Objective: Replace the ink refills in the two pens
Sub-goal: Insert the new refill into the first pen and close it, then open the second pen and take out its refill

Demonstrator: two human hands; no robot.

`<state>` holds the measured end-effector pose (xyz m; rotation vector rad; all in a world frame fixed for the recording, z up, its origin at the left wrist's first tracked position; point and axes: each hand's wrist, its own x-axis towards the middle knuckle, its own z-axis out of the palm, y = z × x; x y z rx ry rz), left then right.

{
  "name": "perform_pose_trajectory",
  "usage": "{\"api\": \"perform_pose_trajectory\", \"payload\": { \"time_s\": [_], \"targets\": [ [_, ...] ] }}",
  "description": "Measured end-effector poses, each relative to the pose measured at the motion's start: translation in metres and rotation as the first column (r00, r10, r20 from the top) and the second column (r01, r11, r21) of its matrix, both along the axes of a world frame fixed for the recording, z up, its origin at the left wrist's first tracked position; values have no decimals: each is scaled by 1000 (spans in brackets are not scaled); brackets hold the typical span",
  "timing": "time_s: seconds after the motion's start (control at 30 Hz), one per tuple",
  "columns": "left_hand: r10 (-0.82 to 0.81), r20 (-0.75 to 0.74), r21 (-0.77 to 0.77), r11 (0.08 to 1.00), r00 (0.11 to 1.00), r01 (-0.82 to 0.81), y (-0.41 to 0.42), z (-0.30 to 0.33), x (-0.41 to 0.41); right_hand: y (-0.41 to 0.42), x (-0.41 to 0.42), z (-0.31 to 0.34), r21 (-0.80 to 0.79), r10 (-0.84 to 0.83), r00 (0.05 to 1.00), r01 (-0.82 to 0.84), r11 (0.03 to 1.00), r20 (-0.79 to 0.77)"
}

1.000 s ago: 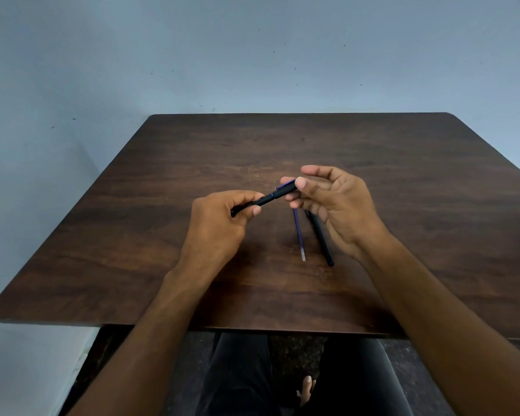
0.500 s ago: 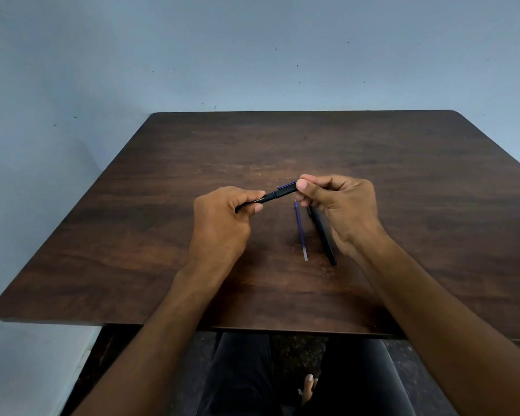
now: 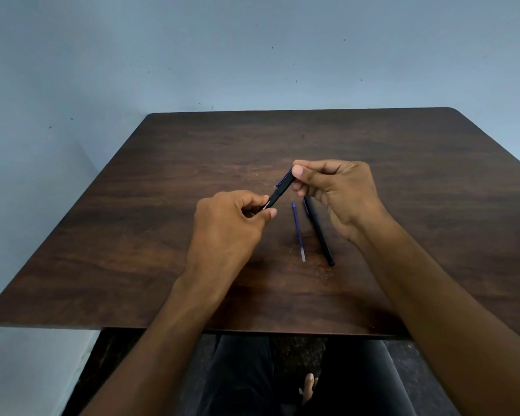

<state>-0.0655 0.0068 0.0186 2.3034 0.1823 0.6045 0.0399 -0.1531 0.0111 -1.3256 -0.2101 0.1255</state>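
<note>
Dark wood bench. Left hand pinches lower end of black pen, right hand pinches its cap end, held above bench. 2nd pen & purple refill lie side by side, just apart, below right hand.

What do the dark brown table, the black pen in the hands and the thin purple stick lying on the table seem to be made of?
The dark brown table: wood or wood-look laminate, going by its grain streaks and dull sheen. The black pen held by both hands: probably matte plastic, with small white print. The thin purple refill: likely a plastic tube, its near end clear.
</note>
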Motion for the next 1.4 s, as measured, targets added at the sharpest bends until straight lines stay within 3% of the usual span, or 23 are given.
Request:
{"api": "perform_pose_trajectory", "payload": {
  "time_s": [0.33,0.47,0.63,0.9,1.07,1.27,1.4],
  "targets": [
    [95,-196,-107,987,976,-118,1,2,8,19,-8,-3,-54,54,995,-59,997,-79],
    [134,-290,-98,981,948,-169,3,3,15,7,-5,-3,-189,-13,999,4,982,-47],
    [183,-456,23,981,871,-194,4,0,31,-9,-3,-3,-438,-100,993,116,891,59],
    [249,-555,106,967,794,-230,4,-21,61,-20,-4,-5,-605,-110,984,175,777,143],
    [218,-638,52,969,739,-241,10,-27,71,-23,-5,-5,-700,-116,976,212,682,183],
    [178,-712,-74,943,679,-324,11,-22,74,-25,-12,3,-817,-134,985,168,552,112],
    [196,-674,-52,950,713,-309,15,-23,69,-18,-16,10,-902,-106,994,16,431,-33]
  ]
}}
